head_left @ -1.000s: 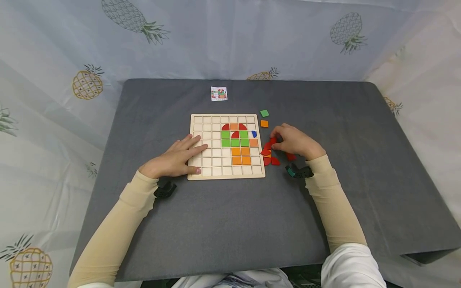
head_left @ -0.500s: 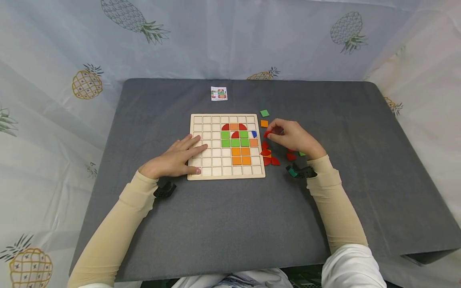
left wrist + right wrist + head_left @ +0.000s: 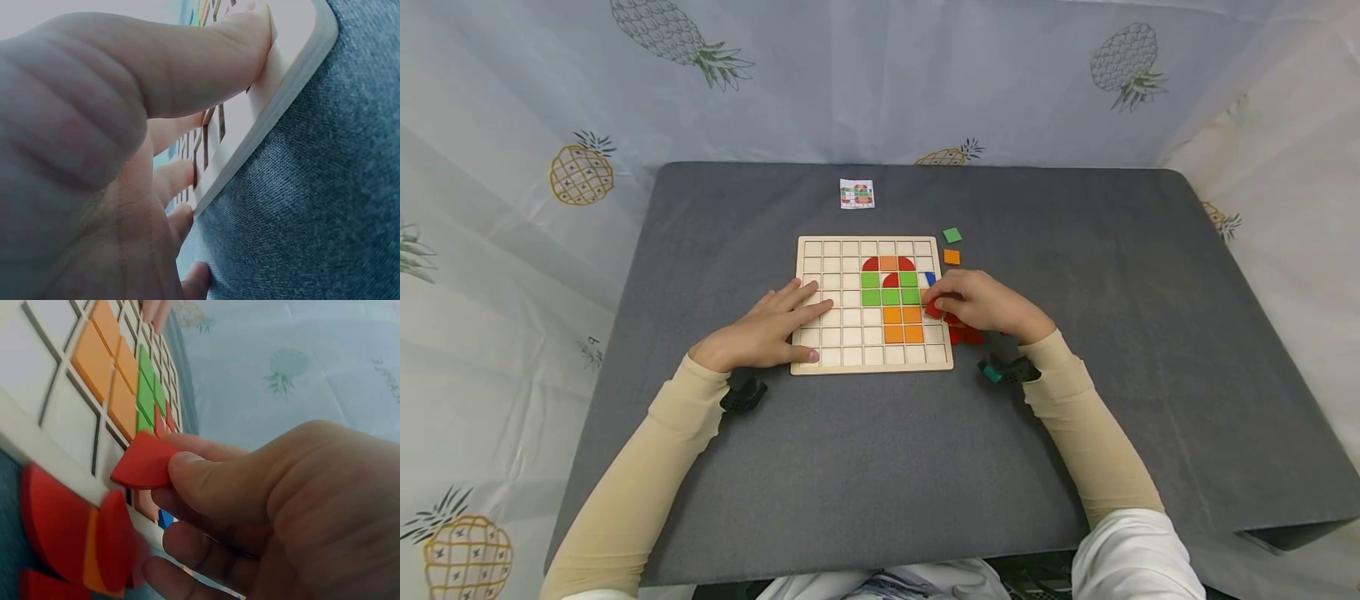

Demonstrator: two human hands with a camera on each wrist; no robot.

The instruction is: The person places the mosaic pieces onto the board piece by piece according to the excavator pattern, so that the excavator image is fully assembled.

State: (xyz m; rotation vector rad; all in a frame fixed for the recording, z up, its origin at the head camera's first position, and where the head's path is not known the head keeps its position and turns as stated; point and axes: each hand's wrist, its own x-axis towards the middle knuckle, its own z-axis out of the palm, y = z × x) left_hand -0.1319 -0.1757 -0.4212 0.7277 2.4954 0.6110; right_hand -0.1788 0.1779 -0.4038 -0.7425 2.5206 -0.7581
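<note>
A wooden grid board [image 3: 842, 360] lies on the table, with red, green, orange and blue pieces in some of its squares. My left hand [image 3: 767, 329] rests on the board's left side, fingers spread, thumb on the rim in the left wrist view. Between thumb and fingers, my right hand [image 3: 981, 302] pinches a red quarter-circle piece [image 3: 145, 461] over the board's right edge, above a square beside the orange tiles [image 3: 95, 359]. Below that hand, more red pieces [image 3: 53, 519] lie in a loose pile against the board, partly hidden in the head view.
A small printed pattern card [image 3: 857, 194] lies beyond the board. A loose green tile [image 3: 952, 235] and an orange tile [image 3: 951, 257] sit off its upper right corner. Grey cloth covers the table [image 3: 850, 467].
My right hand has picked a red quarter-circle piece from the pile and carried it left, over the board's right edge. The left hand has stayed in place.
</note>
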